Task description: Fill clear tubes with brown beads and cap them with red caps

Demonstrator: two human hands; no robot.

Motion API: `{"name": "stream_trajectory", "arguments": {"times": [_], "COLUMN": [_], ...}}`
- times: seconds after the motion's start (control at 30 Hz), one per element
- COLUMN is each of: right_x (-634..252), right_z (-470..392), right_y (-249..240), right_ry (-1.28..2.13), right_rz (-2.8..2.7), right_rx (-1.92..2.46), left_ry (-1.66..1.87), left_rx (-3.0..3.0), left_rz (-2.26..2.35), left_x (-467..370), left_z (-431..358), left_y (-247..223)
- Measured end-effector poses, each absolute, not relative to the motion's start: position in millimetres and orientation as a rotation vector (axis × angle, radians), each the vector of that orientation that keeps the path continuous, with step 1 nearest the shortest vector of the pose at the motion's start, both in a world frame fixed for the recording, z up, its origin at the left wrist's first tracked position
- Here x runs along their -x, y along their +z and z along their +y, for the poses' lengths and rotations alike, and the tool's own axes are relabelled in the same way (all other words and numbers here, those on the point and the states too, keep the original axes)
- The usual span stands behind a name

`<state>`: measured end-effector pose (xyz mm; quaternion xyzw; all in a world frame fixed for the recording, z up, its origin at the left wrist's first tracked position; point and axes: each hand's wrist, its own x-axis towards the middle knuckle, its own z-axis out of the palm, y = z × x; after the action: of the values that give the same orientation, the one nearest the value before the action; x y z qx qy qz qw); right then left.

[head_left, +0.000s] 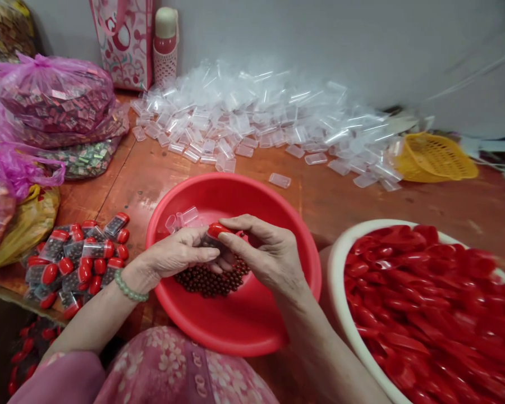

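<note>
Over the red basin (pixel 168 196), my left hand (pixel 179 251) is closed around a small clear plastic container (pixel 209 242) that looks filled with dark contents. My right hand (pixel 273 249) pinches a red cap (pixel 217 229) between thumb and fingers at the container's top end. Whether the cap is fully seated, I cannot tell. Beneath both hands lies a heap of dark brown beads (pixel 208 285) in the basin. A few clear containers (pixel 189 215) rest by the basin's left wall. Fingers hide part of the held container.
At the right stands a cream tub (pixel 339 297) of red caps (pixel 425 303). Filled, red-capped containers (pixel 84 252) are piled at left. Clear containers (pixel 244 120) heap along the wall near a yellow basket (pixel 437 157). Pink bags (pixel 54 95), a tote bag (pixel 124 50) and a bottle (pixel 165 45) stand behind.
</note>
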<state>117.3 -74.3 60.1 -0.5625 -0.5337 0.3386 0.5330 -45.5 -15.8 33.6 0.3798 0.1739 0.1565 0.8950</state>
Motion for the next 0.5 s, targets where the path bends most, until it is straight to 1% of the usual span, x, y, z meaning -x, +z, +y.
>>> {"name": "stream_trajectory", "arguments": {"times": [0.13, 0.3, 0.5], "right_x": [-122, -122, -110], "right_z": [-76, -79, -80], "right_y": [56, 46, 36], "right_ry": [0.658, 0.299, -0.101], "right_rz": [-1.494, -1.92, -2.018], "right_rx": [1.377, 1.335, 1.379], "left_ry": [0.329, 0.359, 0.413], "left_rx": [-0.737, -0.672, -0.565], "left_rz": [0.379, 0.421, 0.384], "left_x": [46, 45, 42], "left_z": [-16, -18, -20], "left_y": [35, 35, 33]}}
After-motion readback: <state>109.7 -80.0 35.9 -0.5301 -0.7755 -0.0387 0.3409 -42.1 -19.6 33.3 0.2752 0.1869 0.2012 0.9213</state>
